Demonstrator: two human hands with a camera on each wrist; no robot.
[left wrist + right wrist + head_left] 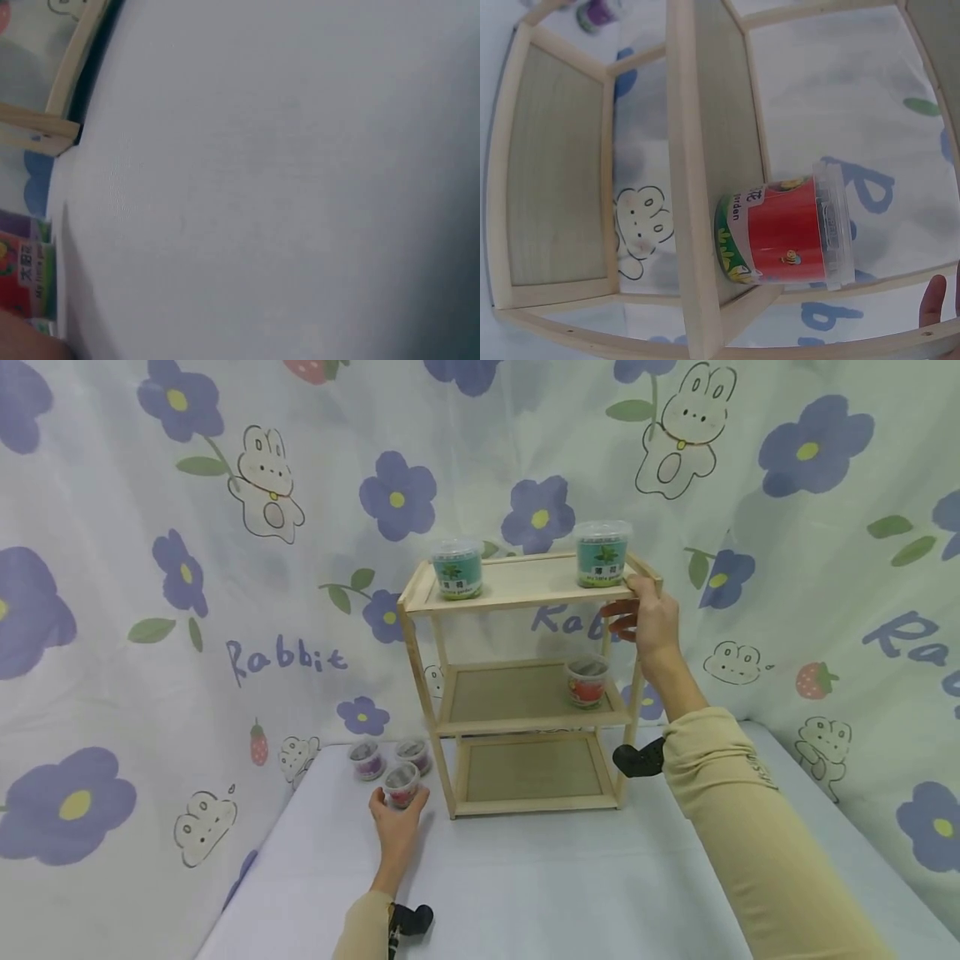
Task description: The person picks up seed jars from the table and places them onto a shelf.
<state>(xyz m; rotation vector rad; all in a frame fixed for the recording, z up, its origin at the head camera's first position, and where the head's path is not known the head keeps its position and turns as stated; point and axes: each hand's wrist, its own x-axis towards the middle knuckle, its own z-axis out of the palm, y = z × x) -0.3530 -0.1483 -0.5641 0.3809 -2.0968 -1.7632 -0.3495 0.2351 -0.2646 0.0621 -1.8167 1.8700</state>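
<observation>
Low at the left of the shelf, my left hand [396,827] grips a small clear-lidded plastic cup [402,783] between thumb and fingers. Its red label [16,274] shows at the edge of the left wrist view. Two purple-labelled cups, one at the left [367,762] and one behind [414,755], stand close by. My right hand [651,618] holds the top right front corner of the three-tier wooden shelf [517,602], its thumb next to a green-labelled cup [602,556]. Below, another red-labelled cup [787,232] sits at the right of the middle tier.
A second green-labelled cup [457,570] stands at the left of the top tier. The bottom tier [536,768] holds nothing. A white cloth covers the table [525,877], and a printed curtain [480,460] hangs behind and at both sides.
</observation>
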